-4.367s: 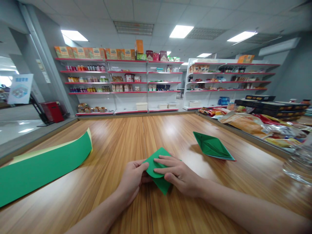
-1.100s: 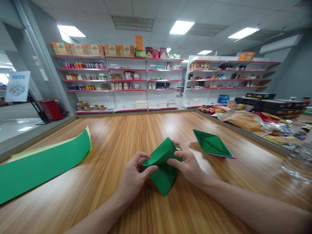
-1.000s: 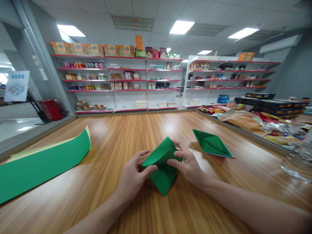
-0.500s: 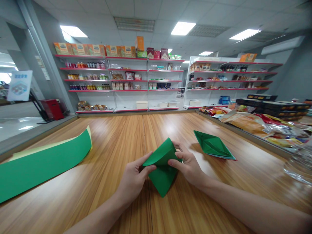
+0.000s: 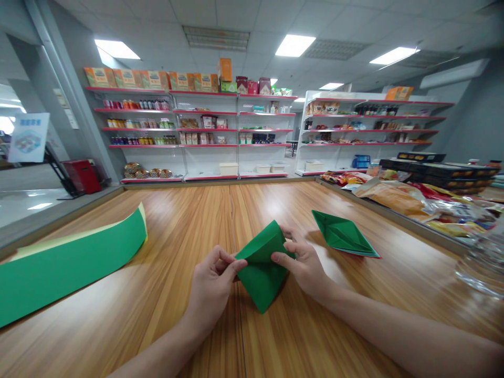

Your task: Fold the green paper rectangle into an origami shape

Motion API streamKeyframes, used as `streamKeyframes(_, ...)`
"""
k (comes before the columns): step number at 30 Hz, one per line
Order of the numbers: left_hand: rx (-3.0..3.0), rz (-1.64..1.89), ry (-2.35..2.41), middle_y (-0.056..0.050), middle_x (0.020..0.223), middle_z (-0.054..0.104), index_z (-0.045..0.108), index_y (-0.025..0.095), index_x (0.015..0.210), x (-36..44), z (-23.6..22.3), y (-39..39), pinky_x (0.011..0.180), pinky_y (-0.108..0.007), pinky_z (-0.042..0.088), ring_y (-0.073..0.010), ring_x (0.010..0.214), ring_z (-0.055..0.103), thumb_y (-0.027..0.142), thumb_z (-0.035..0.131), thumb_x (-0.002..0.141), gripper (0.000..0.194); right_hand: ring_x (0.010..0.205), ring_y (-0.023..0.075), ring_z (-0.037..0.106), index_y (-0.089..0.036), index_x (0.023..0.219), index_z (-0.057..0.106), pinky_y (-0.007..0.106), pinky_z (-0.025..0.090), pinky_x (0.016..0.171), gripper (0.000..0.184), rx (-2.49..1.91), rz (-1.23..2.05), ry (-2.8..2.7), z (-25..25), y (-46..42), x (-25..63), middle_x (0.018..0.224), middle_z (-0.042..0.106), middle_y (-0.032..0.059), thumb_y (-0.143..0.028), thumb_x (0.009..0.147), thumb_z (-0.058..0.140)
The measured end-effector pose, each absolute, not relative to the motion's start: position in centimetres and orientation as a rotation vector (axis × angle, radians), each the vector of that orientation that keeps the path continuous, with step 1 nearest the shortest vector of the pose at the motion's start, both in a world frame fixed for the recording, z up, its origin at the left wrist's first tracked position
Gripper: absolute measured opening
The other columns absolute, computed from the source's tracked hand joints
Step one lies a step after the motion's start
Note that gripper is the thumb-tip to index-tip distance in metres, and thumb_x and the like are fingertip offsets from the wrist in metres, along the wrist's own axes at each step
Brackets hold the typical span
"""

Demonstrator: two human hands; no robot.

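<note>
A folded green paper piece (image 5: 262,273) sits in front of me on the wooden table (image 5: 189,226), its upper flap lifted and its lower tip pointing at me. My left hand (image 5: 212,286) pinches its left corner between thumb and fingers. My right hand (image 5: 305,262) pinches the right edge of the flap. A finished green paper boat (image 5: 342,234) lies flat on the table just right of my right hand.
A stack of green and pale yellow paper sheets (image 5: 66,262) lies at the left edge. Snack bags (image 5: 397,197) and dark boxes (image 5: 437,170) fill the counter to the right, with a clear glass object (image 5: 480,262) near. Stocked shop shelves (image 5: 197,131) stand behind.
The green piece went from pressed flat under both hands to lifted, its top flap opened. In the last second my left fingers closed tighter on its left corner.
</note>
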State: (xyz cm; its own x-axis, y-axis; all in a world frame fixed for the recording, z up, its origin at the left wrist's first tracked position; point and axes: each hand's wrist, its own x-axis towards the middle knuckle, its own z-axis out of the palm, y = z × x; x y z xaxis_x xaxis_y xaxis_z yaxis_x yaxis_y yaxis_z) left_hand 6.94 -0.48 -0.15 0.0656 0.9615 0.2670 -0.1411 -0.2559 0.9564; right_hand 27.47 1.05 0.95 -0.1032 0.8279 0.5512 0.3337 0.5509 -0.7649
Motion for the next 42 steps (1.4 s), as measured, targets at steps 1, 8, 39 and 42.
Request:
streamKeyframes(1, 1.35, 1.411, 0.907, 0.001, 0.066, 0.066, 0.046, 0.018, 0.066, 6.9, -0.1, -0.5, 0.059, -0.025, 0.052, -0.0129, 0.061, 0.06, 0.033, 0.069, 0.078, 0.03, 0.113, 0.0251, 0.048, -0.02, 0.07, 0.072, 0.038, 0.036, 0.098, 0.023, -0.984, 0.549, -1.685, 1.0, 1.0, 27.5, 0.116, 0.058, 0.0078, -0.04, 0.08, 0.067)
streamKeyframes(8, 1.341, 1.38, 0.833, 0.0, 0.069, 0.069, 0.045, 0.019, 0.076, 7.1, 0.6, -1.0, 0.062, -0.027, 0.053, -0.0142, 0.064, 0.063, 0.034, 0.066, 0.081, 0.026, 0.11, 0.0243, 0.05, -0.02, 0.071, 0.072, 0.039, 0.036, 0.098, 0.02, -0.955, 0.519, -1.675, 1.0, 0.9, 27.5, 0.115, 0.058, 0.0075, -0.037, 0.08, 0.067)
streamKeyframes(39, 1.186, 1.145, 0.789, -0.008, 0.088, 0.073, 0.065, 0.011, 0.109, 7.8, 0.6, -0.9, 0.068, -0.03, 0.056, -0.0206, 0.076, 0.068, 0.043, 0.068, 0.078, 0.044, 0.108, 0.0243, 0.052, -0.02, 0.069, 0.072, 0.04, 0.038, 0.097, 0.022, -0.967, 0.508, -1.683, 1.3, 0.6, 27.3, 0.116, 0.058, 0.0081, -0.038, 0.08, 0.066)
streamKeyframes(42, 1.227, 1.199, 0.795, -0.007, 0.092, 0.073, 0.069, 0.015, 0.108, 7.8, 0.4, -1.0, 0.071, -0.03, 0.055, -0.0208, 0.079, 0.067, 0.042, 0.067, 0.079, 0.04, 0.107, 0.024, 0.053, -0.02, 0.068, 0.071, 0.04, 0.038, 0.097, 0.025, -0.94, 0.555, -1.668, 1.1, 0.7, 27.4, 0.115, 0.059, 0.0081, -0.04, 0.082, 0.064)
